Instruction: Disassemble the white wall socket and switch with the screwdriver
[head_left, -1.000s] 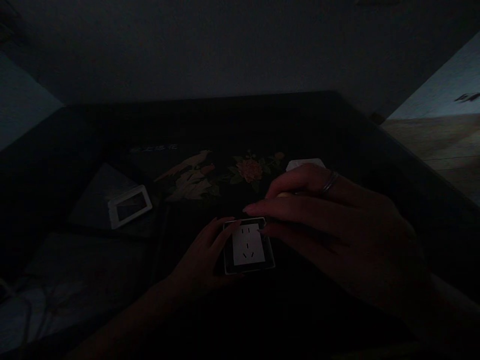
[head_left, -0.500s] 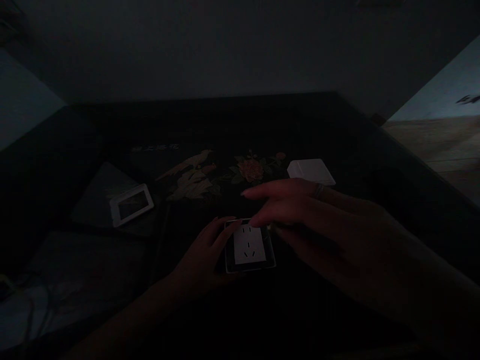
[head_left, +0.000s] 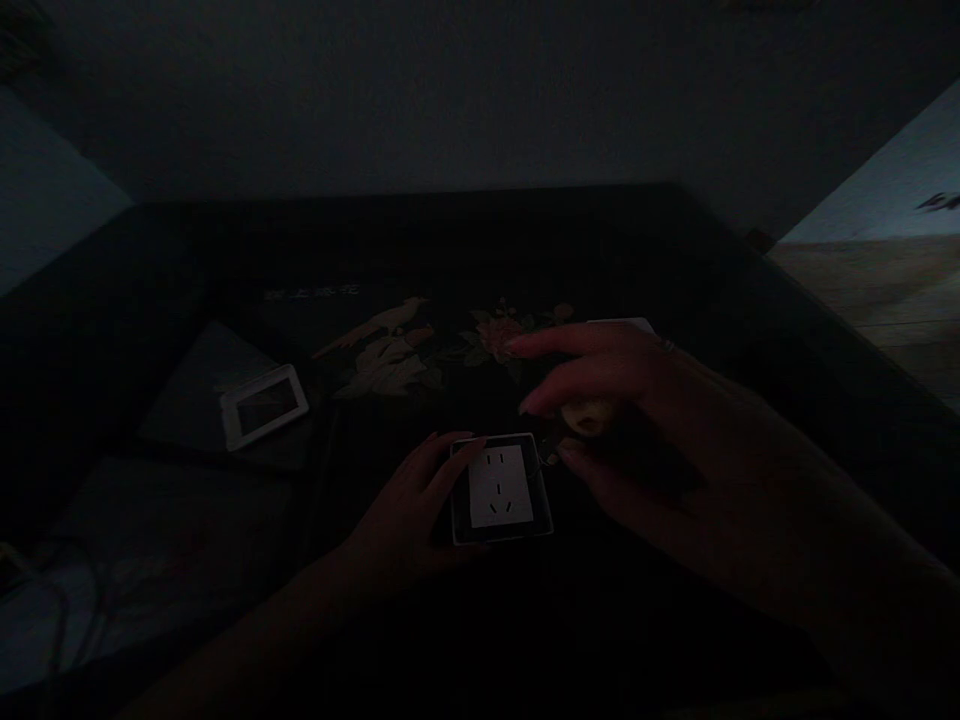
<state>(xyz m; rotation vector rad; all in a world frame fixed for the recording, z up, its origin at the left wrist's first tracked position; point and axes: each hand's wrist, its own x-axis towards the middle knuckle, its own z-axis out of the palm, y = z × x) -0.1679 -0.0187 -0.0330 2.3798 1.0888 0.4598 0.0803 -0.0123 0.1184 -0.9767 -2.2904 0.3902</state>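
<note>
At the worktop (head_left: pixel 450 250), my left grip (head_left: pixel 409 500) clasps the socket (head_left: pixel 500 490) by its left side, while beside it my right grip (head_left: pixel 667 430) arches over a yellowish thing (head_left: pixel 589 416), held or not I cannot tell.

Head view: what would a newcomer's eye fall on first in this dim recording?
Probably the pale rectangular socket panel with dark slots, just below centre, with the left hand gripping its surround from the left. Next, the larger right hand, with a yellowish rounded object beneath its fingers. Farther left lies a white rectangular frame.
</note>
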